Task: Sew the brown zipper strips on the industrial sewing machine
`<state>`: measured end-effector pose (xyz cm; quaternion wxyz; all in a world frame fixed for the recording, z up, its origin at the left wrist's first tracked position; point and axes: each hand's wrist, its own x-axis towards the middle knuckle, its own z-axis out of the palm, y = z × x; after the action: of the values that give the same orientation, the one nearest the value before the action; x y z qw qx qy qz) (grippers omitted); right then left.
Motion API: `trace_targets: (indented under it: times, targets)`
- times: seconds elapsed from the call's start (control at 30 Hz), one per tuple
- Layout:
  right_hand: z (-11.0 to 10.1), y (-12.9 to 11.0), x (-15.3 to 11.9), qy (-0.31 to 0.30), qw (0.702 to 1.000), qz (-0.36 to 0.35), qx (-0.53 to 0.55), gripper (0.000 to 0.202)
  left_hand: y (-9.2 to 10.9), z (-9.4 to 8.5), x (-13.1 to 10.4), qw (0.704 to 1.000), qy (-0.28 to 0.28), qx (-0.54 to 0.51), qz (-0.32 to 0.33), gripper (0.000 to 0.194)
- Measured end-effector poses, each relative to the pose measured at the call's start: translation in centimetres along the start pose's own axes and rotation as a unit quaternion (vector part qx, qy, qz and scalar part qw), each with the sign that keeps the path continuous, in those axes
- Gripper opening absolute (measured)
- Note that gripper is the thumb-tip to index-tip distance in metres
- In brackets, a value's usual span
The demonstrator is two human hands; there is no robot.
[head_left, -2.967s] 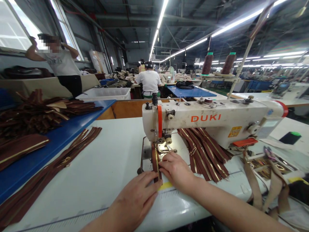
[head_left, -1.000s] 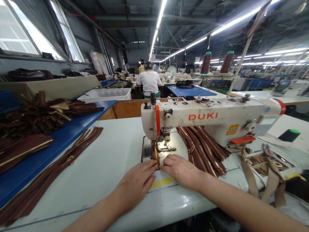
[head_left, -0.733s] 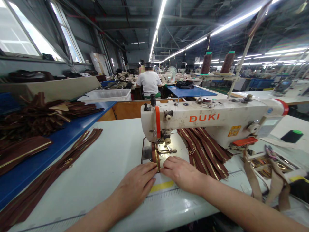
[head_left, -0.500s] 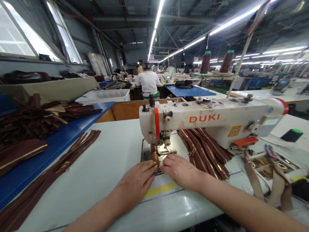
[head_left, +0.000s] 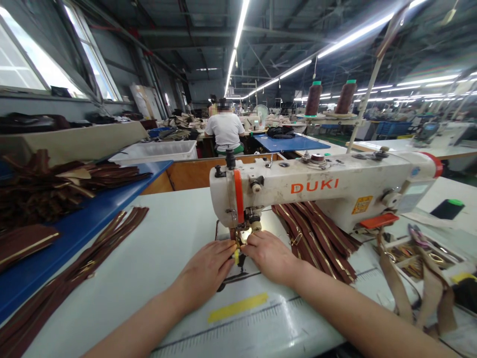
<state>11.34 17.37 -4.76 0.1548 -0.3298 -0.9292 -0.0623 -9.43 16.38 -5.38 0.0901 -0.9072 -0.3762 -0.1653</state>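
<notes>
The left hand (head_left: pixel 206 271) and the right hand (head_left: pixel 269 256) were laid flat on the white table top (head_left: pixel 156 258), fingertips drawn together on either side of the narrow brown zipper tape with gold teeth (head_left: pixel 236 254), which was pressed down just below the foot of the white DUKI sewing machine (head_left: pixel 316 191). The tape was judged light and limp, stiff only along its metal teeth, and best steered by the cloth edges. Further brown zippers (head_left: pixel 316 238) were heaped under the machine arm.

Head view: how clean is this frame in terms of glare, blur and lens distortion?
Head view: strip lights blow out overhead and the window is overexposed; wide-angle bending at the edges; far right background smeared; both hands, left hand and right hand, and the sewing machine are sharp.
</notes>
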Motion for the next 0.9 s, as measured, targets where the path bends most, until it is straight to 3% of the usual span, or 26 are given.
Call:
trace_targets:
  times: [0.37, 0.9]
  targets:
    - [0.82, -0.01, -0.47, 0.038, 0.999, 0.036, 0.005, 0.013, -0.55, -0.05, 0.81, 1.0, 0.015, -0.012, -0.008, 0.035]
    - [-0.05, -0.35, -0.74, 0.049, 0.995, 0.06, 0.056, 0.019, -0.4, -0.1, 0.75, 0.999, 0.015, -0.026, -0.043, 0.033]
